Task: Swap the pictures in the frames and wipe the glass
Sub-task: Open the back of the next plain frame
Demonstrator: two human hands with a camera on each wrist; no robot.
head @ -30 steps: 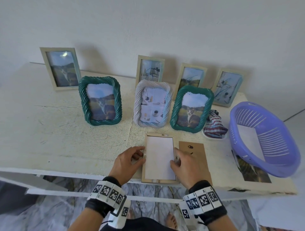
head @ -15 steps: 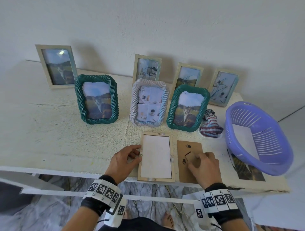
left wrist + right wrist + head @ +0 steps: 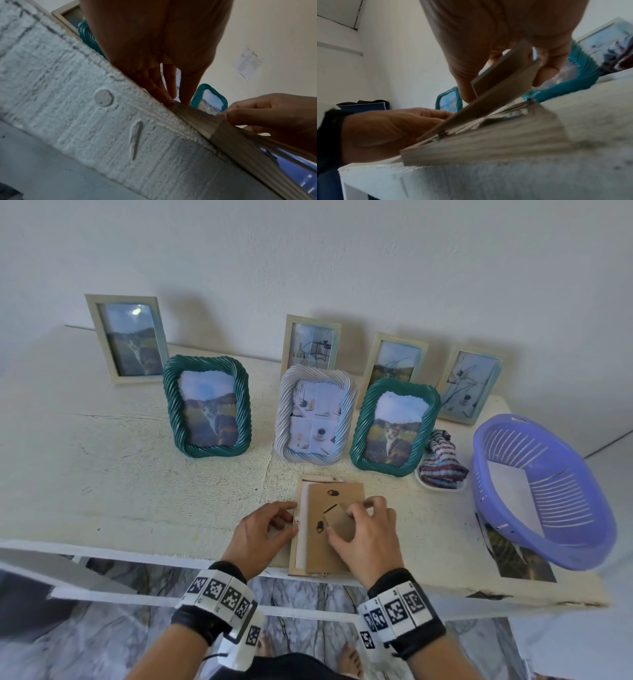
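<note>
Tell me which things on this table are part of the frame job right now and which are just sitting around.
In use:
- wooden frame, face down
- cardboard backing, held by the right hand
- left hand, steadying the frame's edge
- striped cloth

Idle:
- purple basket
- loose photo
- standing frames, e.g. white rope frame

The right hand (image 3: 513, 44) pinches the stand flap of a brown backing board (image 3: 488, 102), held tilted above a pale wooden frame (image 3: 488, 140) lying flat at the worktop (image 3: 539, 169) edge. The left hand (image 3: 385, 132) rests against the frame's far side. Teal frames (image 3: 580, 75) stand behind, blurred.
</note>
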